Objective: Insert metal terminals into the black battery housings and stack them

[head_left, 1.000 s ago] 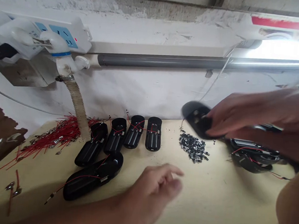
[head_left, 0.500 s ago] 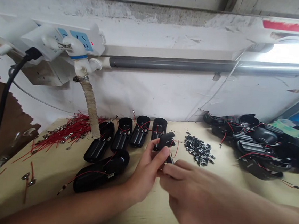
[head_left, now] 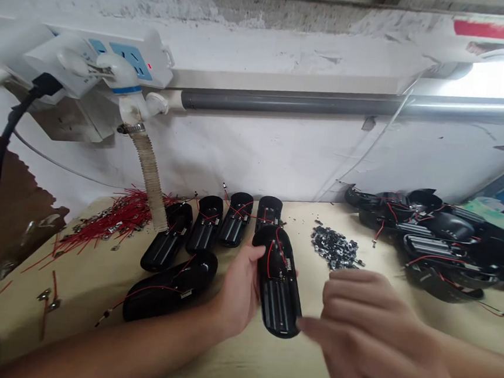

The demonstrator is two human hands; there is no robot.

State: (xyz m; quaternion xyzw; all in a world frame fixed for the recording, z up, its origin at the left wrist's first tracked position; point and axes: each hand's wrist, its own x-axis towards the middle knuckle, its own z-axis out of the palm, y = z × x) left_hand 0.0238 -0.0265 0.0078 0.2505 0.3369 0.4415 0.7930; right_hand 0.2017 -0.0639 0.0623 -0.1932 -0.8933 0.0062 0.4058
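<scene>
While my left hand (head_left: 242,297) clamps a black case (head_left: 281,303) by its side above the pale surface (head_left: 257,375), my blurred right hand (head_left: 367,334) points one finger at its lower right edge; I cannot tell whether they touch, or whether that hand holds anything. Similar cases (head_left: 233,228) lie behind.

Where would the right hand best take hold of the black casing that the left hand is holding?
Probably by the lower, grooved end of the black casing, pinching its rim from the right. That end extends toward the person, past the left hand, and the red wires lie in the upper hollow, away from that grip.
</scene>
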